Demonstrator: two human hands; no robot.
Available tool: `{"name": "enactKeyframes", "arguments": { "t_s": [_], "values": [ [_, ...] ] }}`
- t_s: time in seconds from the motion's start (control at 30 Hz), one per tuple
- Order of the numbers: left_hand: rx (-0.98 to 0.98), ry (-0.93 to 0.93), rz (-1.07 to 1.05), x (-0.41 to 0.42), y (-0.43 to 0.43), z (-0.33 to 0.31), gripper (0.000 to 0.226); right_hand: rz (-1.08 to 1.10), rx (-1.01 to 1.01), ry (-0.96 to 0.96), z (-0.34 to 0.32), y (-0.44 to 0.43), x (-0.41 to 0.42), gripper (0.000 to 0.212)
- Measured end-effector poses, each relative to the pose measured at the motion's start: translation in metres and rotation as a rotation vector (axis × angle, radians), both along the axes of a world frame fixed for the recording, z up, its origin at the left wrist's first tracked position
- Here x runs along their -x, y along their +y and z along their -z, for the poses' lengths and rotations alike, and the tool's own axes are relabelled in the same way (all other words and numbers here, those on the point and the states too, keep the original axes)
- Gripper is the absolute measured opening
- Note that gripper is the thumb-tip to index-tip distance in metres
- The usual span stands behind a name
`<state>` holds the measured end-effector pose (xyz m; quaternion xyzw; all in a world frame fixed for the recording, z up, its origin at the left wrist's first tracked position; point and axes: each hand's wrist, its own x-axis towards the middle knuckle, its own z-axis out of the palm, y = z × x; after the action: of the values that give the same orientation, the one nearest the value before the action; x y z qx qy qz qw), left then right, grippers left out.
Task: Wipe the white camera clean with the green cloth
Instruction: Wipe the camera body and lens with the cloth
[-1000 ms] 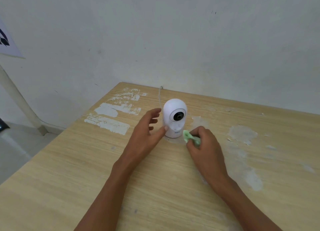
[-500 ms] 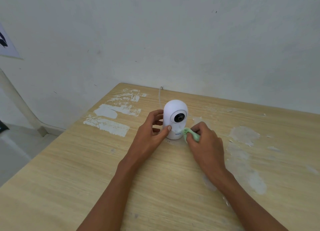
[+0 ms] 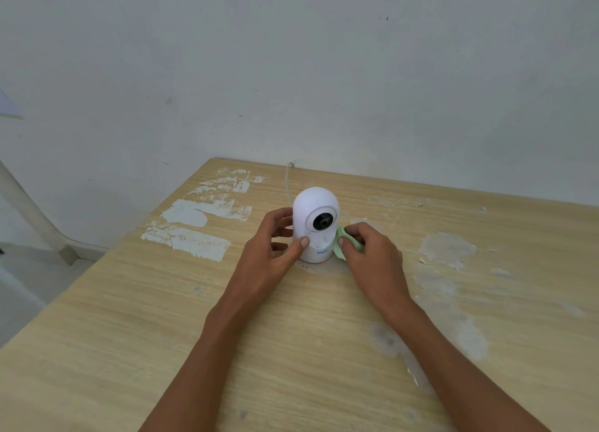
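Camera (image 3: pixel 315 224) upright mid-table (image 3: pixel 291 350), your left hand (image 3: pixel 270 253) clasping its 9 o'clock side. Right hand (image 3: pixel 372 256) pinches soft cloth (image 3: pixel 341 237) at 3 o'clock. Likely light, slick; brace base.

On one wooden bench (image 3: pixel 227 334) there is one white camera (image 3: pixel 315 224) with one cable (image 3: pixel 287 182), one green cloth (image 3: pixel 340 250), and two hands, left hand (image 3: pixel 269 253) and right hand (image 3: pixel 372 256).

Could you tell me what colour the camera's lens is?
Black, ringed in grey, on the white camera; head view.
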<state>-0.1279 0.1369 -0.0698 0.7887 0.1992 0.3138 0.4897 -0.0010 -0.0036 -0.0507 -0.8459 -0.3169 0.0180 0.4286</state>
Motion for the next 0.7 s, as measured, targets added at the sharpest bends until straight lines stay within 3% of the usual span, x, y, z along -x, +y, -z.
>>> {"name": "enactKeyframes", "arguments": {
  "t_s": [0.1, 0.27, 0.43, 0.57, 0.7],
  "values": [
    [0.011, -0.012, -0.003, 0.000, 0.001, 0.001, 0.046, -0.016, -0.130, 0.047, -0.002, 0.000, -0.002, 0.021],
    [0.013, -0.013, -0.001, -0.001, 0.001, 0.002, 0.046, -0.029, 0.026, 0.024, 0.004, 0.005, -0.009, 0.023],
    [0.008, -0.018, 0.003, 0.000, 0.001, 0.001, 0.046, -0.076, -0.197, 0.046, -0.006, 0.009, -0.014, 0.022],
    [-0.029, 0.019, 0.019, 0.001, 0.002, 0.004, 0.060, -0.078, -0.076, 0.069, 0.004, 0.004, -0.010, 0.021],
    [-0.078, 0.044, 0.019, -0.001, 0.003, 0.005, 0.065, -0.076, -0.158, -0.011, 0.006, -0.002, -0.001, 0.019]
  ]
}}
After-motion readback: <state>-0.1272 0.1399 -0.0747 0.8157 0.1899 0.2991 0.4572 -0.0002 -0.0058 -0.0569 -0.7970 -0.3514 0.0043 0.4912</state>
